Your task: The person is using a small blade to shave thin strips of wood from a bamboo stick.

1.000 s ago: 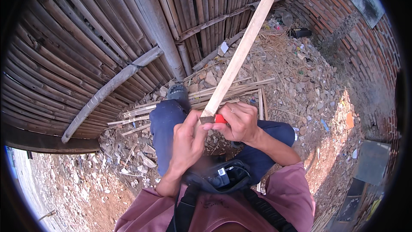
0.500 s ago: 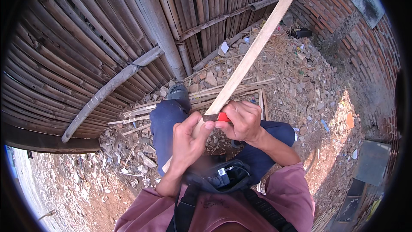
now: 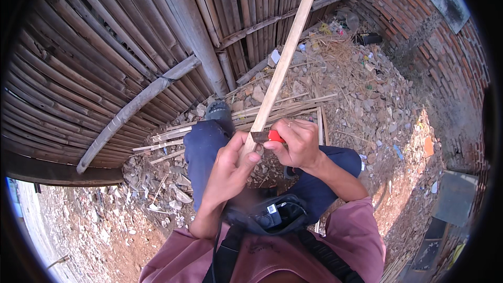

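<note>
- Head view, the only view: person seated or crouched on rubble ground, knees in blue trousers (image 3: pixel 201 149), maroon shirt (image 3: pixel 335 246) at the lower edge.
- Left hand (image 3: pixel 228 170) is wrapped around the lower end of a long bamboo strip (image 3: pixel 285 57), fingers closed on it. Judged as the anchor grip: it steadies the strip so the blade has something to work against.
- The strip runs from that hand up and away to the top edge, tilted slightly right, free end in the air over the fence. Held out from the body, likely to keep its length clear of the knees.
- Right hand (image 3: pixel 298 144) is closed around a red-handled knife (image 3: pixel 268 136); a dark blade sticks out to the left and sits against the strip's edge just above the left thumb. Blade looks crosswise to the strip; exact angle too small to tell.
- Hands are just beside each other, nearly touching at the strip. A short gap keeps the cut point stiff.
- Black pouch (image 3: pixel 267 212) hangs at the chest, below both hands.
- Loose bamboo slats (image 3: pixel 272 110) lie on the ground just beyond the knees, near a shoe (image 3: pixel 217 110).
- Bamboo fence (image 3: pixel 105 57) fills the left and top; a thicker pole (image 3: pixel 133 107) leans across it.
- Brick wall (image 3: pixel 419 10) at the right; stones, straw and litter cover the ground (image 3: pixel 367 110) between.
</note>
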`<state>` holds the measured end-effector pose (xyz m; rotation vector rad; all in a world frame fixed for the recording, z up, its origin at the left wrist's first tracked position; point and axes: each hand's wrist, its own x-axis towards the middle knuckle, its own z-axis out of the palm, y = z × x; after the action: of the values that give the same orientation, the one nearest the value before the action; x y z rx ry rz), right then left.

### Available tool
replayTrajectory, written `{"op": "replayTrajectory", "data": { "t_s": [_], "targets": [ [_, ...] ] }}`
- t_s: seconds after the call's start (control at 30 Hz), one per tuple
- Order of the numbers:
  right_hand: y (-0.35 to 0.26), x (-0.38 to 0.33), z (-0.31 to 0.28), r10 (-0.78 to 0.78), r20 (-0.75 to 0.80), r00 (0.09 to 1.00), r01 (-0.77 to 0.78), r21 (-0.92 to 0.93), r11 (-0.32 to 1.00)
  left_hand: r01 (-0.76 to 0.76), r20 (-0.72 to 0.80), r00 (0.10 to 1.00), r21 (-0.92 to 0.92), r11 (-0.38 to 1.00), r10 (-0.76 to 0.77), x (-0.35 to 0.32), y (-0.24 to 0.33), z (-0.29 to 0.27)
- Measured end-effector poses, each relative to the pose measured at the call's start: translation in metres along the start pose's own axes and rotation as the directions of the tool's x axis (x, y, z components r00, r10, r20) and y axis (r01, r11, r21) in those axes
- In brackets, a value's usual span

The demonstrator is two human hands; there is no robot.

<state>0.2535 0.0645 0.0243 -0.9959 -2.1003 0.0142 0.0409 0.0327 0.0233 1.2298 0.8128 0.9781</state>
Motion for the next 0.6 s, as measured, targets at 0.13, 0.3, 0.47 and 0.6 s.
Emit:
{"op": "replayTrajectory", "data": {
  "t_s": [0.13,0.3,0.47,0.6],
  "targets": [
    [0.0,0.001,0.0,-0.041,0.005,0.999,0.041,0.029,0.999,0.001,0.008,1.0,0.0,1.0,-0.001,0.0,-0.001,0.0],
    [-0.003,0.004,0.0,-0.065,0.029,0.997,0.064,0.024,0.998,-0.002,-0.023,1.0,0.028,1.0,0.003,0.0,0.0,0.003],
    [-0.003,0.001,0.005,-0.028,0.021,0.999,0.028,0.008,1.0,-0.056,-0.08,0.994,0.262,0.963,0.08,0.002,0.002,0.007],
    [-0.01,0.003,0.001,-0.019,0.039,0.999,0.021,-0.046,0.999,-0.083,-0.14,0.976,0.466,0.881,0.167,0.003,0.006,0.011]
  ]
}}
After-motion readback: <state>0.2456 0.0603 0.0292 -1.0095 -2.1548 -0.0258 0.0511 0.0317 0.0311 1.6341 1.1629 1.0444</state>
